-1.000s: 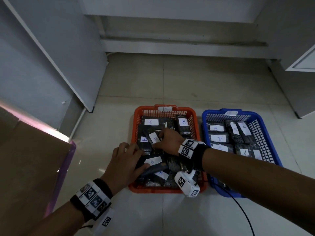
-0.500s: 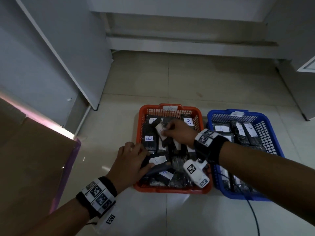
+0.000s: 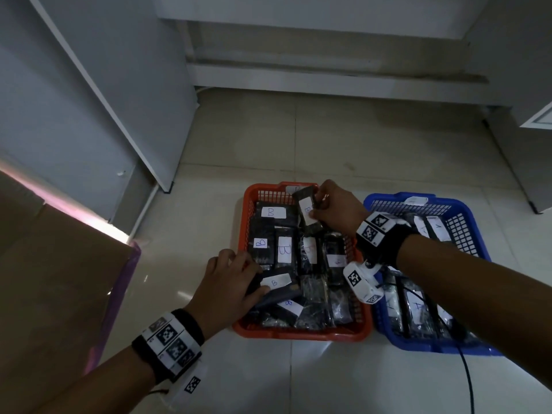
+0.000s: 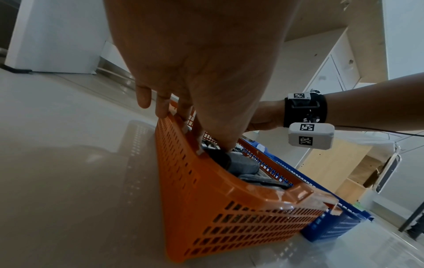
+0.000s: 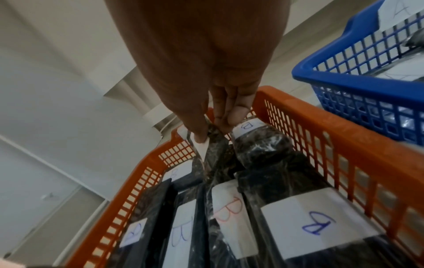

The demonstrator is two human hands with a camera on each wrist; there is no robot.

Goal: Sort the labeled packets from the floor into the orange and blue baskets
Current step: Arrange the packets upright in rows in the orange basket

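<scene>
packets (image 3: 284,249) in orange basket (image 3: 301,334) | tiled floor (image 3: 328,138) | both hands' fingers hold packets

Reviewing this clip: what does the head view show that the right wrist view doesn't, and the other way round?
Head only: the left hand holding a B packet at the orange basket's near-left corner, plus A labels in the blue basket. Right wrist only: thumb and fingers pinching the lifted packet close up, and a red-inked B. Both: the right hand, both baskets, B packets.

B-packets (image 3: 282,249) in left basket (image 3: 298,331); A-packets (image 3: 418,306) in right basket (image 3: 430,348), baskets side by side.
</scene>
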